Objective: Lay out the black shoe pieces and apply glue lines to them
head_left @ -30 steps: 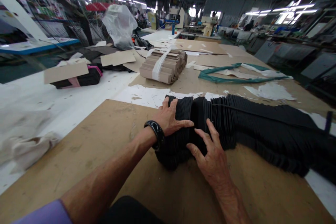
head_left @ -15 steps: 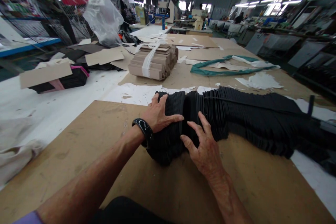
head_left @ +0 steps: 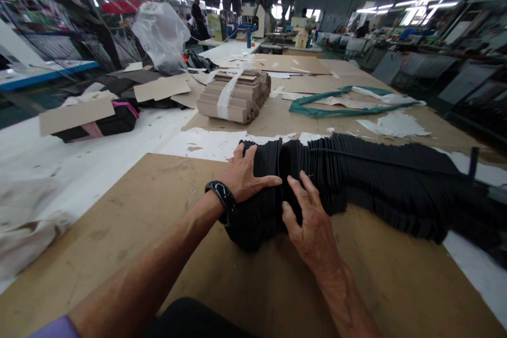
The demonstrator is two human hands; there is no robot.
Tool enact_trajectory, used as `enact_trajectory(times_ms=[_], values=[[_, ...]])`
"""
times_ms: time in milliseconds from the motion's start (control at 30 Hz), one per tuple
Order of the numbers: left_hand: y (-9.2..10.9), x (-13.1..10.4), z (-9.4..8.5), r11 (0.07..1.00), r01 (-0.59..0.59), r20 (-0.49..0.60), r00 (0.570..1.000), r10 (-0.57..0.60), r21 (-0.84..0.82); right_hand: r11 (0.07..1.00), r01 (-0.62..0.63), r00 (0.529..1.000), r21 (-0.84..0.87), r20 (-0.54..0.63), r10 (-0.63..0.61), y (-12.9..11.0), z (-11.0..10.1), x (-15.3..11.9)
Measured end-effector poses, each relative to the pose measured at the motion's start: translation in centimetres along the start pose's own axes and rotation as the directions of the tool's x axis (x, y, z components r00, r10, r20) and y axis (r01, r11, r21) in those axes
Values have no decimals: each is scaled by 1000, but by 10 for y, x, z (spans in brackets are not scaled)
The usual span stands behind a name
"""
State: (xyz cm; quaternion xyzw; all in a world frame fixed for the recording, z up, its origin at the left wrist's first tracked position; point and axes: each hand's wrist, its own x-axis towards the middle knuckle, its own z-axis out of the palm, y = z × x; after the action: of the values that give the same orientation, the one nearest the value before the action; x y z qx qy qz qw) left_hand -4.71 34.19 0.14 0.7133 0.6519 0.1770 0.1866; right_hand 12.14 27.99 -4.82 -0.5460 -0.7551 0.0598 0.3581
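A long row of thin black pieces (head_left: 380,174) stands on edge across the brown board (head_left: 174,190). At its left end, my left hand (head_left: 247,174) lies over a bundle of these pieces (head_left: 259,222), fingers spread and thumb reaching along the top to the bundle's right side. A dark gap separates this bundle from the rest of the row. My right hand (head_left: 311,214) is at the gap, its fingers apart and the fingertips against the black pieces there. A black bangle is on my left wrist.
Behind the row lie a strapped bundle of brown card pieces (head_left: 233,96) and a green band loop (head_left: 317,107). At the left are a black bundle under card (head_left: 99,124) and a clear plastic bag (head_left: 160,34). A person (head_left: 198,15) stands far back.
The whole view has shifted slightly, so things appear a little further right. My right hand's fingertips have moved slightly relative to the black pieces; my left hand keeps its place on the bundle.
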Motion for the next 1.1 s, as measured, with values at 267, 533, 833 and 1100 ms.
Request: enact_trajectory(times_ms=[267,533,833,1100], values=[[0,0,-1,1000,4,8,1000,-4,-7,1000,-7,1000,12,23,7,4,0,-1],[1,-1,-1,1000,5,16,1000,-4,-8,999,-40,999,-16,-4,40,-4,0,-1],[-1,-1,-5,999,1,45,999,1,-42,999,-16,1000,-38,-19,15,-2,3,-3],[-5,-1,-5,997,15,54,999,-10,-82,1000,2,999,-19,-33,-3,3,5,-3]])
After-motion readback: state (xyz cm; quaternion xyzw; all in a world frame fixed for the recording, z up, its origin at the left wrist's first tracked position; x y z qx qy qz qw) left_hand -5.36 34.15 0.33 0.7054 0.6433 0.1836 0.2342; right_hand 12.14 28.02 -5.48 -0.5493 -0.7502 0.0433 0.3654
